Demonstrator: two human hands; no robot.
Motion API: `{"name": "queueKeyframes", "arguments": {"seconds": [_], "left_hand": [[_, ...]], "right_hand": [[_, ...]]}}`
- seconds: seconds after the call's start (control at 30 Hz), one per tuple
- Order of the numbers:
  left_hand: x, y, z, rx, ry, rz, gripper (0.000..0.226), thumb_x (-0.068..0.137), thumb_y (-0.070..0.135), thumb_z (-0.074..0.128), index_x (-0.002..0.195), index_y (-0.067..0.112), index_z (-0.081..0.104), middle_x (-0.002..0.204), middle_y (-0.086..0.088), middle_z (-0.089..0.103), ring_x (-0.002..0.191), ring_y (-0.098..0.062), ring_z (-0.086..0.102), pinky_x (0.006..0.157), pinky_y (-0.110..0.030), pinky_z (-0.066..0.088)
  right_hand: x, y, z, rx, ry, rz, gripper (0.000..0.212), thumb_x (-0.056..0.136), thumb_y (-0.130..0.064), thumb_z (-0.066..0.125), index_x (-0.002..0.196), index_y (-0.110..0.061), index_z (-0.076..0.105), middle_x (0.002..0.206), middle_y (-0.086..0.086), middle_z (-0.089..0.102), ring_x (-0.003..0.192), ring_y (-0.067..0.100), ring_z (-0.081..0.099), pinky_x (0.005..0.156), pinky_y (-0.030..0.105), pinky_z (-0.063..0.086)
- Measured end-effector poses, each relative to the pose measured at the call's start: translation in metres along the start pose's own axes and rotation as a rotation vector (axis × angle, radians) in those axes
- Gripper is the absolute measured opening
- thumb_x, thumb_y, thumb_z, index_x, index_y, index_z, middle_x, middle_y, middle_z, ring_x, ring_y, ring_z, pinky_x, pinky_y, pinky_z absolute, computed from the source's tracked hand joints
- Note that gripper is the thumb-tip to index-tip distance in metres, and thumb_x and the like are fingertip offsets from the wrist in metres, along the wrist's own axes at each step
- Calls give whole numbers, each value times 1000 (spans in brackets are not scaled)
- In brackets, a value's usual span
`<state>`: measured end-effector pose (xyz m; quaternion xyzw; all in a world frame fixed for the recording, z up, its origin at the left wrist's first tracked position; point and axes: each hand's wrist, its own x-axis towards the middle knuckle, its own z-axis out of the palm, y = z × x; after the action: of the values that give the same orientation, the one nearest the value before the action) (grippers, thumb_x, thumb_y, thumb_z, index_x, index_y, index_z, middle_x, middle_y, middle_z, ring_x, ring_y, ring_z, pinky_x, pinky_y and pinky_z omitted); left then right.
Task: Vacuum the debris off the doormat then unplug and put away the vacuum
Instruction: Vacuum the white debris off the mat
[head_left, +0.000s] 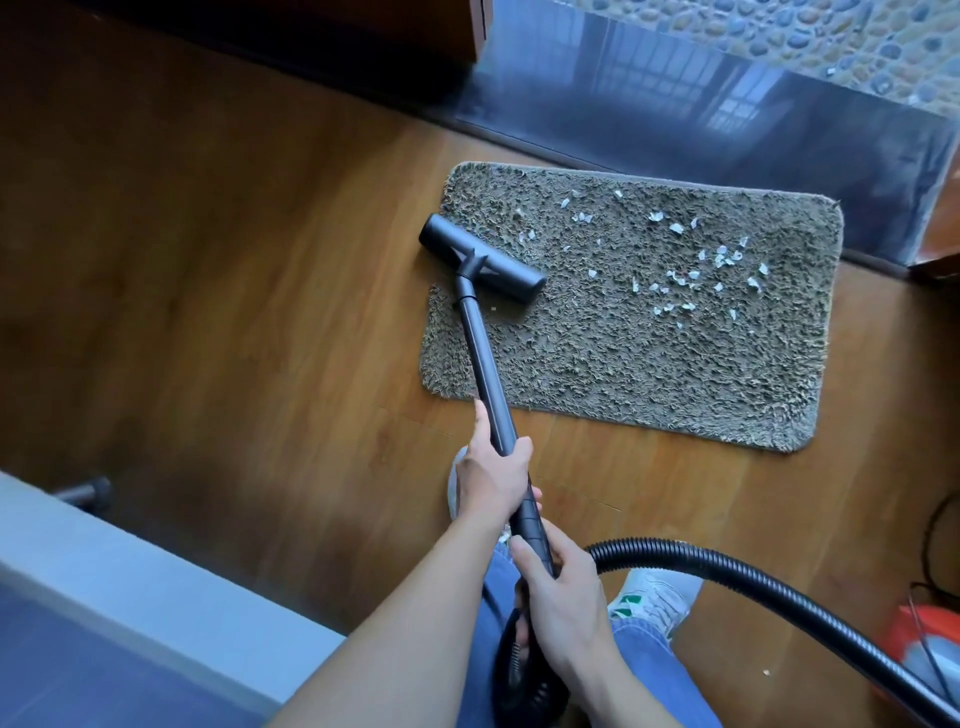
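Observation:
A shaggy olive doormat lies on the wooden floor with several white scraps of debris scattered over its right half. The black vacuum floor head sits on the mat's left end. Its black wand runs back toward me. My left hand grips the wand partway up. My right hand grips the handle end lower down, where the ribbed black hose curves off to the right. The orange vacuum body shows at the right edge.
A dark glossy threshold and a glass door border the mat's far side. A pale bed or bench edge fills the lower left. My white shoes stand on the floor. A thin black cord loops at right.

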<state>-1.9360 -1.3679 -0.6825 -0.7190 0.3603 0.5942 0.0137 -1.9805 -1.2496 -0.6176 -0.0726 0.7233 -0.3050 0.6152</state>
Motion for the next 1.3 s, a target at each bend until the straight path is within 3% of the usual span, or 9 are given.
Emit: {"name": "queueKeyframes", "arguments": {"seconds": [0.13, 0.33, 0.43, 0.63, 0.77, 0.87, 0.93, 1.03, 1.3], "left_hand": [[-26, -23, 16, -21, 15, -12, 84, 97, 29, 60, 161, 45, 9, 82, 4, 67, 52, -26, 72, 59, -45, 64], [-51, -56, 30, -68, 16, -57, 84, 97, 27, 61, 159, 49, 9, 81, -2, 70, 47, -22, 68, 53, -42, 63], [-51, -64, 32, -41, 6, -69, 84, 98, 29, 60, 160, 48, 7, 81, -2, 71, 50, -23, 71, 56, -42, 64], [-41, -70, 36, 5, 14, -49, 85, 99, 28, 59, 161, 46, 5, 86, -2, 69, 52, -24, 72, 55, -41, 63], [-41, -70, 38, 27, 14, -49, 83, 99, 28, 57, 160, 47, 3, 86, -6, 72, 48, -21, 69, 57, -42, 64], [-43, -68, 35, 20, 16, -28, 83, 99, 28, 57, 160, 47, 5, 86, -1, 71, 50, -22, 69, 59, -44, 64], [-46, -68, 34, 22, 18, -4, 83, 98, 28, 57, 160, 49, 6, 83, -2, 70, 48, -20, 68, 55, -43, 63], [-45, -68, 35, 57, 14, 38, 82, 98, 30, 57, 159, 50, 6, 76, -5, 71, 46, -20, 68, 56, -43, 63], [-33, -73, 34, 84, -4, -2, 81, 98, 31, 55, 161, 46, 6, 68, -1, 69, 47, -21, 70, 56, -43, 63]], "right_hand": [[-23, 22, -21, -56, -34, -11, 27, 102, -32, 56, 119, -50, 65, 47, 5, 53, 35, 21, 51, 44, 24, 43], [-45, 53, -35, -134, -43, -29, 33, 100, -30, 60, 125, -52, 66, 57, -4, 59, 48, 10, 58, 55, 23, 46], [-46, 63, -34, -98, -50, -1, 32, 102, -27, 59, 125, -49, 66, 52, -3, 57, 42, 11, 55, 45, 18, 44], [-36, 72, -35, -40, -102, 58, 15, 103, -29, 55, 99, -38, 66, 53, 5, 54, 35, 24, 50, 40, 27, 42], [-35, 74, -35, -16, -118, 59, 17, 103, -27, 55, 89, -33, 63, 52, 4, 52, 32, 24, 47, 38, 27, 40], [-38, 74, -30, -24, -70, 16, 17, 103, -31, 55, 104, -43, 67, 52, 2, 53, 36, 24, 50, 42, 29, 43], [-40, 78, -24, -80, -7, -23, 29, 102, -35, 57, 121, -56, 63, 55, -3, 59, 47, 17, 57, 52, 31, 48], [-42, 81, -17, -84, 42, -32, 39, 101, -37, 59, 129, -64, 56, 61, -11, 65, 56, 13, 63, 61, 33, 54], [-36, 74, -16, -19, 12, 40, 27, 103, -31, 56, 120, -51, 65, 52, 7, 55, 36, 27, 53, 40, 31, 45]]}}
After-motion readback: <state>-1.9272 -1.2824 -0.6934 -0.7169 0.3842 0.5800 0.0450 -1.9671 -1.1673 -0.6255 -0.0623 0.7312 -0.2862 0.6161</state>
